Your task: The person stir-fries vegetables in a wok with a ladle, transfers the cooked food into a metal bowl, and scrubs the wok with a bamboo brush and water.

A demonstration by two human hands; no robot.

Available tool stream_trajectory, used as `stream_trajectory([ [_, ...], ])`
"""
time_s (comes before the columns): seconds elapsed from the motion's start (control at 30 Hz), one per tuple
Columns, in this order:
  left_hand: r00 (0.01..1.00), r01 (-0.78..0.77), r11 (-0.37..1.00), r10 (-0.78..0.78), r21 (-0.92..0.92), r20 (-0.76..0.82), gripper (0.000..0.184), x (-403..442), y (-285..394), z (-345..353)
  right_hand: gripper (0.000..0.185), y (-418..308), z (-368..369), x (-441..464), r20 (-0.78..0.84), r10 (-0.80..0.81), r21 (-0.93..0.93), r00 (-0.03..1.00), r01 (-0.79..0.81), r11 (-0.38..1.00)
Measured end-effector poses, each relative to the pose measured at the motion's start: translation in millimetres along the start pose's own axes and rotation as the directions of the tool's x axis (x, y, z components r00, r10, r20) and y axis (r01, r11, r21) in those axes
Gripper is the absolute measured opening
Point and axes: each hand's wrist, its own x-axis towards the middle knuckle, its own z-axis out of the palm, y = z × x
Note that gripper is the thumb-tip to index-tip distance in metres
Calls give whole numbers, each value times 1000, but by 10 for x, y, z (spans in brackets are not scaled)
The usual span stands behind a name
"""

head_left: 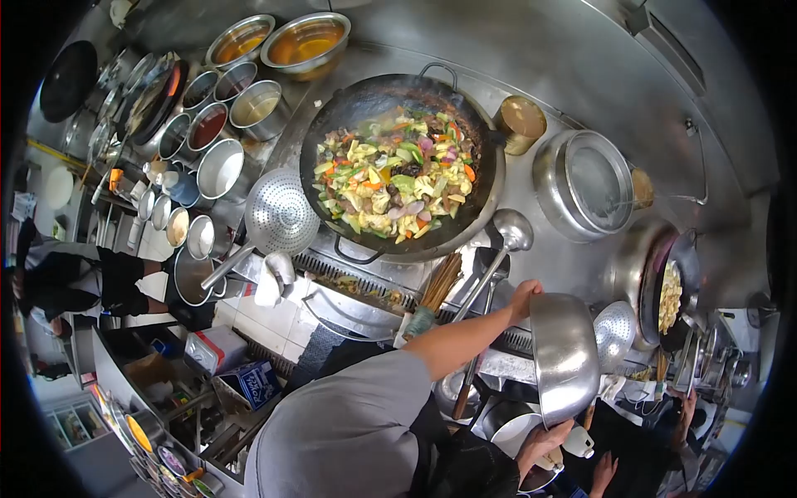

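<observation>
A large stainless steel bowl (pixel 566 357) is tipped on its side between my hands, its rounded outside toward the right; its inside is hidden. My left hand (pixel 525 300) is closed on the upper rim, the forearm stretched out from a grey sleeve. Lower down, my right hand (pixel 544 446) is closed on the opposite edge. To the upper left, a black wok (pixel 486 191) holds a colourful stir-fry (pixel 398 178) of cut vegetables, with faint steam rising. A steel ladle (pixel 513 231) rests beside the wok, its handle pointing toward my left forearm.
A perforated strainer (pixel 282 212) lies left of the wok, near several sauce pots (pixel 257 108). Bamboo brush (pixel 438 286) stands at the stove edge. A water pot (pixel 594 183) sits right. One co-worker (pixel 631 440) stands close at lower right, another person (pixel 75 278) far left.
</observation>
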Motion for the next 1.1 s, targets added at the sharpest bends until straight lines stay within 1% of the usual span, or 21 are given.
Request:
stream_trajectory([
  [0.03, 997, -56, 998, 57, -19, 59, 22, 63, -16, -13, 35, -67, -4, 2, -92, -68, 33, 993, 72, 997],
  [0.1, 989, -99, 994, 103, -45, 107, 26, 87, -98, -73, 30, -86, 81, -68, 27, 101, 60, 995, -103, 993],
  [0.17, 968, 219, 952, -240, -214, -75, 16, 242, 3, -65, 28, 218, 245, -25, 83, 145, -61, 986, -140, 988],
  [0.2, 969, 213, 953, -235, -215, -77, 16, 251, 76, -23, 28, 251, 279, 78, 84, 139, -58, 987, -134, 989],
  [0.23, 994, -50, 935, 82, 350, -75, 5, 173, 183, 80, 28, 275, 314, 153, 43, 164, -19, 985, -164, 986],
  [0.27, 938, -276, 552, 334, 787, 94, 18, 86, 276, 181, 29, 309, 361, 198, 6, 194, 19, 981, -195, 981],
  [0.3, 934, -299, 606, 346, 737, 94, 39, -57, 497, 368, 36, 268, 430, 249, -95, 175, 73, 980, -169, 983],
  [0.37, 921, -381, 665, 331, 643, 204, 65, -389, 989, 622, 38, 40, 609, 432, 99, 551, 692, 829, -455, 561],
  [0.47, 897, -423, 583, 161, 694, 411, 56, -1248, 1765, 550, 33, 270, 908, 671, 529, 484, 699, 697, -681, 217],
  [0.5, 779, -624, 426, 266, 655, 568, 46, -1558, 1956, 308, 30, 315, 1049, 711, 596, 459, 712, 659, -698, 76],
  [0.53, 855, -516, 476, 237, 712, 461, 36, -1928, 2182, 227, 26, 374, 1198, 753, 659, 430, 703, 616, -708, -63],
  [0.57, 891, -452, 423, 253, 785, 377, 42, -2261, 2313, -179, 28, 483, 1367, 838, 732, 386, 627, 561, -777, -59],
  [0.6, 893, -433, 397, 311, 809, 326, 39, -2666, 2582, -228, 29, 526, 1485, 807, 741, 270, 665, 614, -727, -170],
  [0.63, 896, -281, 358, 431, 890, 110, 32, -3028, 2762, -510, 31, 259, 1412, 901, 773, 301, 628, 559, -741, -238],
  [0.67, 840, -69, 301, 531, 951, -107, 25, -3346, 2945, -940, 32, 273, 1521, 904, 813, 251, 581, 525, -759, -293],
  [0.7, 750, -33, 250, 646, 968, -141, 23, -3649, 3099, -1119, 34, 349, 1676, 866, 854, 178, 519, 488, -783, -343],
  [0.77, 572, 139, 80, 807, 987, -146, 27, -4246, 3337, -1748, 34, 431, 1884, 775, 867, 144, 495, 478, -784, -375],
  [0.83, 440, 228, 128, 871, 965, -220, 32, -4667, 3463, -2434, 34, 388, 2118, 706, 886, 66, 445, 458, -802, -398],
  [0.97, 544, 497, 50, 760, 866, -355, 58, -4853, 3622, -3034, 36, 312, 2127, 612, 926, 44, 364, 374, -856, -368],
  [1.03, 507, 470, 151, 760, 870, -406, 68, -4847, 3595, -3252, 46, 125, 1712, 506, 914, 30, 404, 405, -900, -162],
  [1.1, 541, 532, 75, 737, 843, -406, 79, -4859, 3691, -3316, 39, -33, 1407, 283, 879, 70, 426, 471, -844, 327],
])
